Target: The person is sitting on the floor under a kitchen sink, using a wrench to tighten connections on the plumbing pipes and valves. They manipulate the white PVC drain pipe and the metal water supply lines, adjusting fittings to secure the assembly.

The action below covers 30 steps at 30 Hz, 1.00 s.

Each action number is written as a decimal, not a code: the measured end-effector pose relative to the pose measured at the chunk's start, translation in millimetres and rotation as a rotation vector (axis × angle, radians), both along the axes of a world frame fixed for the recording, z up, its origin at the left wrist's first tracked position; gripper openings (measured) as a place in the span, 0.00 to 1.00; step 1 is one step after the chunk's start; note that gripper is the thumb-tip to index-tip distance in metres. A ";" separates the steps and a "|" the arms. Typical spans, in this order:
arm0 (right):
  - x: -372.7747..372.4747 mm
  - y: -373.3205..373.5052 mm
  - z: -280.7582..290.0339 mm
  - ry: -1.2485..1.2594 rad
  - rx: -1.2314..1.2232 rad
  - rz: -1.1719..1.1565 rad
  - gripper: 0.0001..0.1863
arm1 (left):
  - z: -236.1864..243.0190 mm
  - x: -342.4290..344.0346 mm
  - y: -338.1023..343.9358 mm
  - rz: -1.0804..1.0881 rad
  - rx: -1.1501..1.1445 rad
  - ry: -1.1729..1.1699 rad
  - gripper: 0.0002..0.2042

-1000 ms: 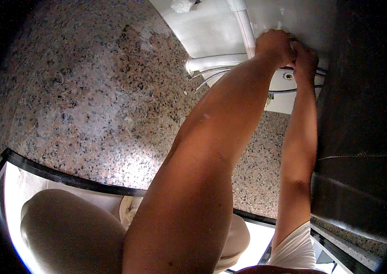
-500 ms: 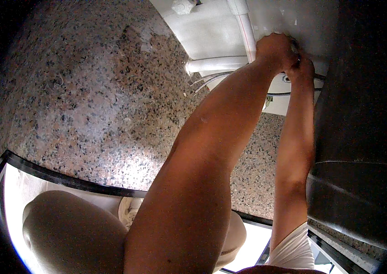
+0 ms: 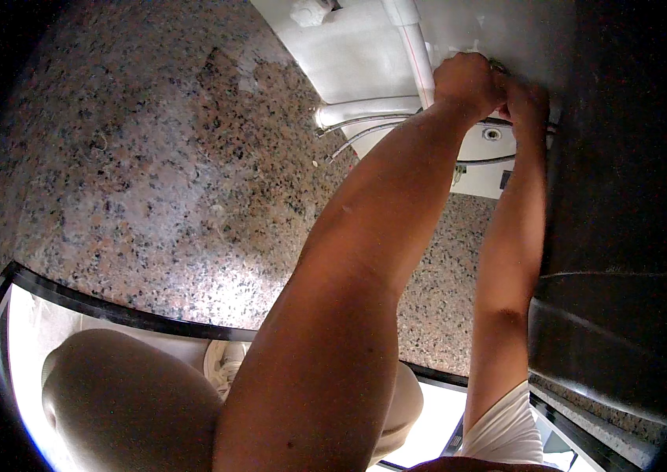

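Observation:
Both my arms stretch forward to the white back wall, beside a dark surface on the right. My left hand (image 3: 464, 82) is curled into a fist just right of a white upright pipe (image 3: 414, 57). Close against it, my right hand (image 3: 525, 102) has bent fingers pressed together. A small part of something dark and shiny shows between the hands, but what they grip is hidden. Below them a round metal fitting (image 3: 491, 134) sits on the wall. Thin braided hoses (image 3: 365, 127) run past behind my left wrist.
A white horizontal pipe (image 3: 365, 109) joins the wall area at left. Speckled granite (image 3: 152, 181) spreads below, edged by a black frame (image 3: 129, 315). The dark smooth surface (image 3: 617, 236) walls off the right side. A whitish knob (image 3: 311, 11) is at the top.
My right hand has shifted slightly right and its fingers have turned, uncovering more of the round fitting. My left hand has stayed nearly in place, a little higher and to the left.

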State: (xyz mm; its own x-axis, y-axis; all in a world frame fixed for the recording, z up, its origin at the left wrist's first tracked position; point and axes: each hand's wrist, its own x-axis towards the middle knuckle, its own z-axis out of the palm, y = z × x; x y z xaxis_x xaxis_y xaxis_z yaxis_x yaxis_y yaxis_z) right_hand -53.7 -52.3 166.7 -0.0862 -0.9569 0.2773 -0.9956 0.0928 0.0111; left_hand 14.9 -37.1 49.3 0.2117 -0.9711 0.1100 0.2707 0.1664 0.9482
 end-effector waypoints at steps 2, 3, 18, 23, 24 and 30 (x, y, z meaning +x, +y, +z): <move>5.7 0.4 -4.0 0.000 0.001 0.048 0.14 | -1.2 0.8 -1.6 0.015 0.020 0.014 0.22; -4.0 -8.2 -5.6 -0.062 0.016 0.082 0.15 | -2.7 1.2 -2.0 0.015 0.017 0.004 0.22; -13.1 -12.1 -6.6 -0.411 0.074 -0.071 0.14 | 1.7 4.1 4.0 -0.024 0.023 0.043 0.21; -41.1 -17.4 -20.6 -0.877 -0.015 -0.031 0.12 | 0.1 12.4 8.1 -0.108 0.004 0.018 0.21; -47.1 -18.7 -24.4 -1.019 -0.004 0.023 0.12 | 1.1 9.7 6.9 -0.089 0.000 0.005 0.21; -33.7 -13.1 -34.5 -1.233 0.098 0.086 0.14 | -3.5 6.0 2.4 -0.051 -0.025 -0.039 0.20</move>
State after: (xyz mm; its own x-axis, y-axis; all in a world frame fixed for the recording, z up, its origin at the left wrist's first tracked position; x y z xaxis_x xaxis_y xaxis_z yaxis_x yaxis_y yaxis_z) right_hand -87.4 -65.4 132.2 -0.1747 -0.9845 -0.0171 -0.3491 0.0782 -0.9338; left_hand 20.9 -34.7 45.8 0.1573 -0.9773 0.1416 0.2421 0.1771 0.9539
